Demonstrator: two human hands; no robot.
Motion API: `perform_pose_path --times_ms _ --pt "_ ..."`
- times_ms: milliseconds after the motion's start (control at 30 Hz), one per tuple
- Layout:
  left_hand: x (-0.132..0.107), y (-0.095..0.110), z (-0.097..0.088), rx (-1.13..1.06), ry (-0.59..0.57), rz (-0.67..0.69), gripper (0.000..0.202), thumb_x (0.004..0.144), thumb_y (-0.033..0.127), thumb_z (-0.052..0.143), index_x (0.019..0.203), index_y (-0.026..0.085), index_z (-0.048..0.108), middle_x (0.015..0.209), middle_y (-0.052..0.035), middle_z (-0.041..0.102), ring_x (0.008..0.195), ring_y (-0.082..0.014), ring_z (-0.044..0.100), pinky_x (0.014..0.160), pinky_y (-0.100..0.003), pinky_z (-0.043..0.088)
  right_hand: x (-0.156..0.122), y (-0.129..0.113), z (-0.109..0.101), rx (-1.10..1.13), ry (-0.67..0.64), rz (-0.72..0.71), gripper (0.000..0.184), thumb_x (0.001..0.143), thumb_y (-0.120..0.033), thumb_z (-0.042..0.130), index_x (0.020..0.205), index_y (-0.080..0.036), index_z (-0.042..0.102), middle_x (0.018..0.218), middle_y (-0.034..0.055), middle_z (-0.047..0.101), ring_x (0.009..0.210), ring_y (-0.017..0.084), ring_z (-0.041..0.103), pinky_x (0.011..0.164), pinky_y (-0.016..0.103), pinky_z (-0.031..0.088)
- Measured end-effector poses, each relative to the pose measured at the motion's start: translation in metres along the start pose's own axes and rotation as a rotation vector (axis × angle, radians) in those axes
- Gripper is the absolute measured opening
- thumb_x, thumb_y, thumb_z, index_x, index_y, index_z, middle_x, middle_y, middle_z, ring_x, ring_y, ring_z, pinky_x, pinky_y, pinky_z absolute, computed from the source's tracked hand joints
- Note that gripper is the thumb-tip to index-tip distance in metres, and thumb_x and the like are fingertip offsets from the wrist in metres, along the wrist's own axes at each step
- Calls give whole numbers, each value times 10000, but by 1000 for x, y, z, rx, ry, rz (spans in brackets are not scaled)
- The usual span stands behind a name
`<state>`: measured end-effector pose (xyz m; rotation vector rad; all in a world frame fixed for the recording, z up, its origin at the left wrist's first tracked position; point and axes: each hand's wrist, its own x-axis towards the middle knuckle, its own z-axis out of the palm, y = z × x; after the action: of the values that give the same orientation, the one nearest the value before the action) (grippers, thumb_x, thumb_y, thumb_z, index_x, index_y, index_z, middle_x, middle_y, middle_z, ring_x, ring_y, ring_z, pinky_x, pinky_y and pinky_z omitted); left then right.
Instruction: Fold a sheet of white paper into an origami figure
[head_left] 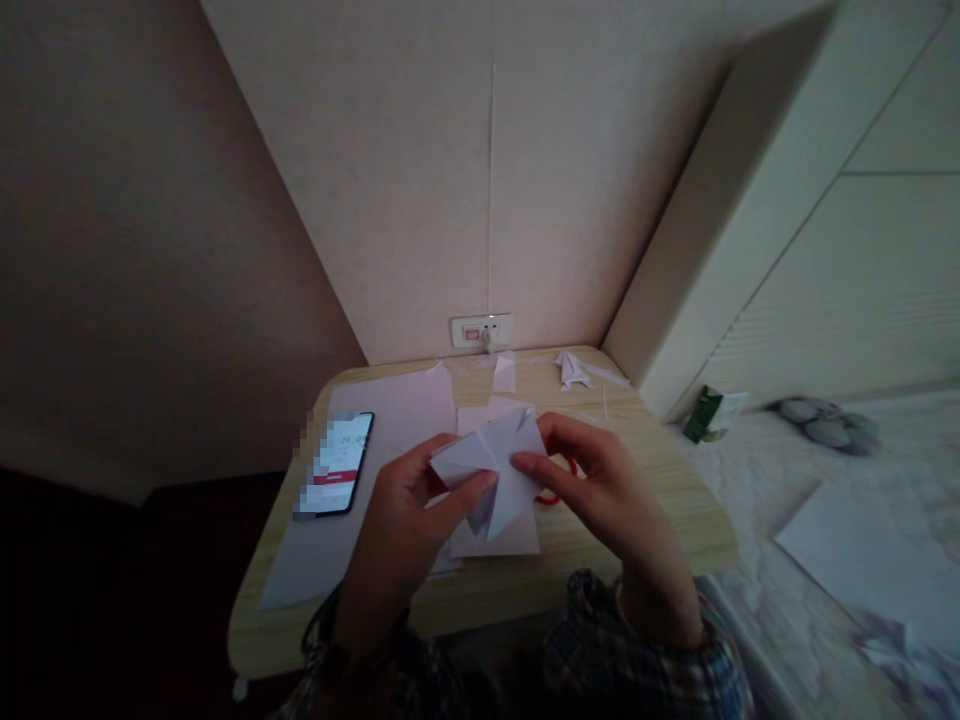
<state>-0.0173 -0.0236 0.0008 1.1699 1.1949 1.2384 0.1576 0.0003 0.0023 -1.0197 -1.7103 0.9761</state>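
Note:
A partly folded piece of white paper (517, 470), with creases and pointed flaps, is held up over the small wooden table (652, 490). My left hand (420, 510) pinches its left side, thumb on top. On its right side, my right hand (592, 465) grips the paper between thumb and fingers. Below it lies another white sheet (495, 540). Something red and curved (551, 498), perhaps a scissors handle, shows partly beneath my right hand.
A lit phone (341, 465) rests on large white paper (405, 400) at the left. Near the wall lie a folded paper shape (571, 370) and a paper scrap (505, 372). A wall socket (481, 331) sits behind. The bed at right holds a green-white packet (712, 415) and a paper sheet (870, 550).

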Motion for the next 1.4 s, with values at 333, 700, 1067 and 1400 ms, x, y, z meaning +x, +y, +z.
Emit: perform_pose_path --times_ms 333,700,1067,1400 --pt "3 3 -4 344 4 114 236 700 227 782 923 225 704 857 16 757 788 -192 703 678 -250 541 2 0 0 -79 9 -23 95 854 -213 666 761 -197 674 676 -22 638 624 136 561 566 238 430" --pt "7 -4 -5 321 -209 15 136 732 286 741 827 192 769 734 1 763 646 -194 647 607 -272 493 -1 0 -1 -257 27 -198 49 878 -240 689 836 -215 696 733 -15 673 647 145 579 593 259 435" --pt "3 2 -2 305 -219 28 118 803 301 668 814 199 728 709 11 724 641 -186 628 589 -262 473 -6 -2 5 -130 59 -210 169 874 -198 701 1034 -233 655 957 20 698 840 169 641 734 277 512" --pt "1 3 3 408 -161 72 122 800 291 667 755 181 696 633 39 651 582 -149 554 532 -235 411 -3 -6 8 -124 32 -358 207 904 -130 651 1076 -245 647 1048 31 655 1015 182 606 864 309 502"
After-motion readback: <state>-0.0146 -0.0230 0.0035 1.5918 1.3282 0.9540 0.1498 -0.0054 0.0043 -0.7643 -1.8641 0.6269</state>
